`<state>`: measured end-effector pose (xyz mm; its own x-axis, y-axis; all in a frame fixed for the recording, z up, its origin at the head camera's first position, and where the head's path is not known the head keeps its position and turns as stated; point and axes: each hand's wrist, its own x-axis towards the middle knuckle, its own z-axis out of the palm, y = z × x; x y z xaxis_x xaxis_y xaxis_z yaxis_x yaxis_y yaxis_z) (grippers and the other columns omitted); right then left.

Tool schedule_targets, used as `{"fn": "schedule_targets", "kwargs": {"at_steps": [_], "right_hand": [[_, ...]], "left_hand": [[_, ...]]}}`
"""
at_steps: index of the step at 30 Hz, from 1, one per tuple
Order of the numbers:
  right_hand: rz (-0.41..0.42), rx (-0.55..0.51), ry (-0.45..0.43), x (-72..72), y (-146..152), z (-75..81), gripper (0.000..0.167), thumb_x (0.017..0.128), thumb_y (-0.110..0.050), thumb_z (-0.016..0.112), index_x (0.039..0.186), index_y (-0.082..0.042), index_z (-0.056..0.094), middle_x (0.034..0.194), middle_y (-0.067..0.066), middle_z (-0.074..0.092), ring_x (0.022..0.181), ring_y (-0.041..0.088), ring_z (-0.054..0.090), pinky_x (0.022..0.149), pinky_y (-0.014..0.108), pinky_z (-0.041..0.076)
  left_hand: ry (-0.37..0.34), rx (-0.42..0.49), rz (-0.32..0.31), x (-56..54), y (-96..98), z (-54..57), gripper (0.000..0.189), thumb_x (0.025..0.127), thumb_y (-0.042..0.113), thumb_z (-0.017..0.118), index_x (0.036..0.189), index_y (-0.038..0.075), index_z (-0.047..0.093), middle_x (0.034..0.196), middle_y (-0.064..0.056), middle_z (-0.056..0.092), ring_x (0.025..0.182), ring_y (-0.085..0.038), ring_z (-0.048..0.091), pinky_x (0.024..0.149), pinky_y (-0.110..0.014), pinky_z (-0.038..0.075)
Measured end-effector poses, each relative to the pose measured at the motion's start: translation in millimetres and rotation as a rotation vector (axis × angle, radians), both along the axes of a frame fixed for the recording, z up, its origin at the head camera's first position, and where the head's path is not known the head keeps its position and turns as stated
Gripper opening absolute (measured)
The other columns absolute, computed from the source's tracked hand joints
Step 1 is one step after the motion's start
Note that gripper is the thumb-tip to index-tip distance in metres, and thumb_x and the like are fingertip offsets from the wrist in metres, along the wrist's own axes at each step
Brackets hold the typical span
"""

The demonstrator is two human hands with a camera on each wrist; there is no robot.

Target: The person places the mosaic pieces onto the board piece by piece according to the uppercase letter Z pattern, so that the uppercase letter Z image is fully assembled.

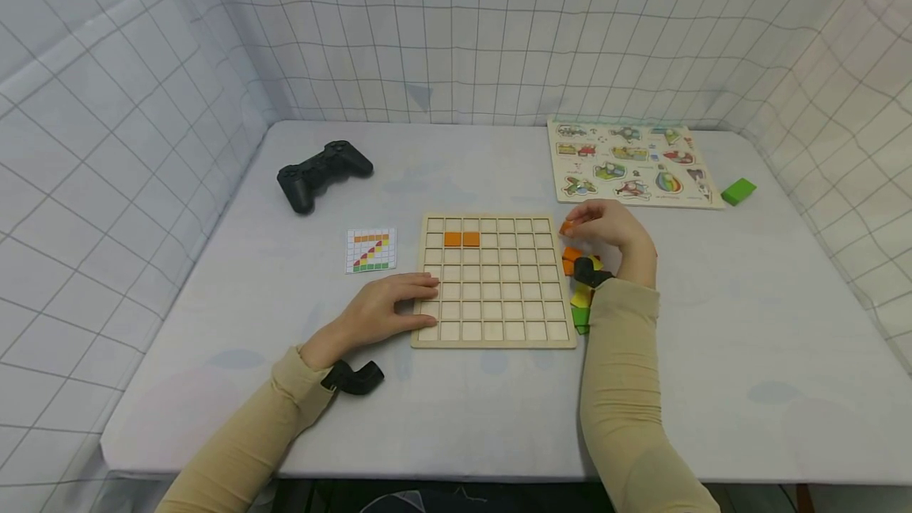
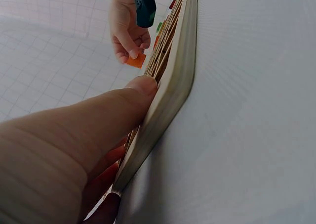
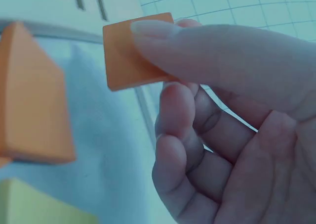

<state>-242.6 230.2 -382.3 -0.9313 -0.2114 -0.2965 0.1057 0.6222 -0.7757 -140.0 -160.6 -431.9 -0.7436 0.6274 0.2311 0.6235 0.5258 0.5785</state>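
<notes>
A wooden grid board [image 1: 493, 343] lies on the table with two orange tiles [image 1: 461, 239] side by side in its second row. My left hand [image 1: 374, 309] rests on the board's left edge, fingers extended and thumb apart from them; in the left wrist view the thumb [image 2: 113, 105] touches the rim. Beyond the board's upper right side, my right hand [image 1: 606, 226] pinches a square orange tile [image 3: 121, 56] between thumb and fingers. Below that hand, loose orange, yellow and green tiles [image 1: 580, 317] lie along the board's right edge, partly hidden by the wrist.
A small pattern card [image 1: 371, 250] with coloured squares lies left of the board. Farther back are a black game controller [image 1: 324, 174] and, at the right, a wooden picture puzzle [image 1: 634, 165] with a green block [image 1: 739, 191] beside it. Grid-patterned walls [image 1: 456, 38] enclose the table.
</notes>
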Motion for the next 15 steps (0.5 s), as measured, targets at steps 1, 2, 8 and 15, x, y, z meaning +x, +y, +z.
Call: {"fn": "schedule_targets", "kwargs": {"at_steps": [1,2,8,15], "right_hand": [[-0.004,-0.005,0.014,-0.4,0,0.4,0.030,0.086,-0.021,0.069,0.109,-0.002,0.060,0.106,0.011,0.062,0.101,0.026,0.052,0.089,0.037,0.044],[-0.006,-0.012,0.027,-0.8,-1,0.8,0.030,0.087,-0.020,0.069,0.108,-0.002,0.061,0.106,0.011,0.063,0.102,0.026,0.052,0.091,0.038,0.045],[0.002,-0.034,0.082,-1.8,-9,6.9,0.027,0.087,-0.019,0.068,0.109,-0.005,0.063,0.105,0.009,0.064,0.104,0.026,0.053,0.095,0.043,0.044],[0.024,-0.067,0.151,-3.1,-27,17.7,0.023,0.086,-0.017,0.070,0.105,-0.006,0.065,0.101,0.009,0.064,0.097,0.023,0.055,0.091,0.040,0.046]], "left_hand": [[0.000,0.000,0.000,0.0,-0.1,0.0,0.047,0.081,0.035,0.075,0.117,0.007,0.067,0.130,-0.002,0.057,0.125,-0.019,0.047,0.107,-0.031,0.038],[0.000,0.000,0.000,0.0,-0.1,-0.2,0.046,0.081,0.035,0.075,0.117,0.007,0.067,0.129,-0.002,0.057,0.125,-0.019,0.047,0.107,-0.031,0.038],[0.003,0.006,-0.001,-0.3,-0.4,-1.1,0.046,0.081,0.035,0.075,0.117,0.008,0.068,0.129,-0.001,0.057,0.125,-0.019,0.047,0.107,-0.031,0.039],[-0.001,0.001,-0.002,-0.6,-0.2,-1.0,0.046,0.081,0.035,0.074,0.117,0.007,0.067,0.129,-0.002,0.057,0.125,-0.019,0.047,0.107,-0.031,0.038]]}}
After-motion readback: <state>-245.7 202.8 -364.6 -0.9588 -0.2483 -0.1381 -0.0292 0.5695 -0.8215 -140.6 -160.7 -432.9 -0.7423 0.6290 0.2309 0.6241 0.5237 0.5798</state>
